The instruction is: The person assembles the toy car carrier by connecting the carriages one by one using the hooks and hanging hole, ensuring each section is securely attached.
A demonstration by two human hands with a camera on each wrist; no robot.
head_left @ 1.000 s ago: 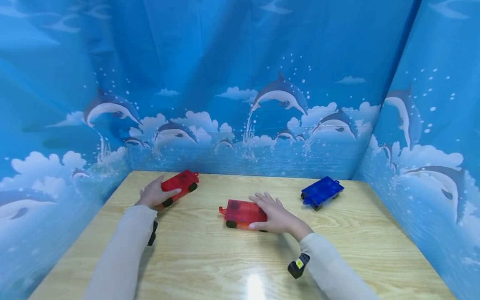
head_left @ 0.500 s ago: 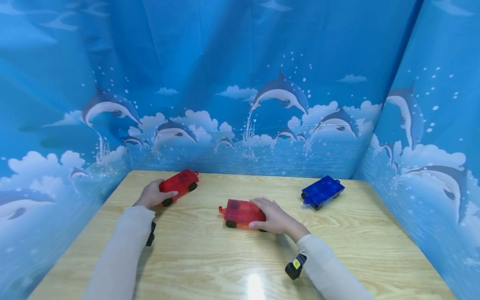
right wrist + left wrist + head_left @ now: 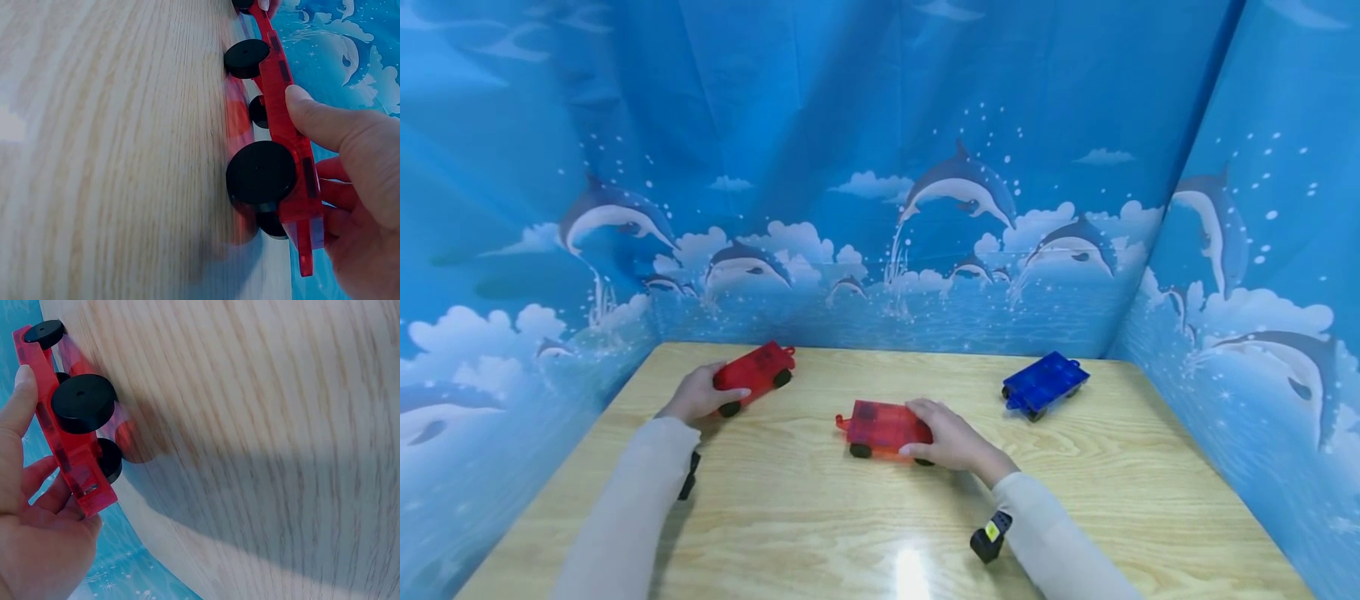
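Observation:
At the back left of the table, my left hand [image 3: 696,393] grips the near end of a red see-through toy wagon [image 3: 756,372] that has black wheels and a small loop at its far end. The left wrist view shows the thumb on one side of this wagon [image 3: 76,469], fingers on the other. Near the middle, my right hand [image 3: 953,438] holds the right end of a second red wagon [image 3: 883,427], whose hook points left. Thumb and fingers flank its body [image 3: 278,106] in the right wrist view. Both wagons have wheels at the tabletop.
A blue toy wagon [image 3: 1047,383] stands at the back right of the wooden table [image 3: 820,517]. Blue curtains [image 3: 850,108] printed with dolphins close off the back and both sides. Each wrist carries a small black camera [image 3: 989,537].
My right hand's fingers were spread over the middle wagon and have since curled round its end. My left hand and its wagon have shifted slightly left and nearer.

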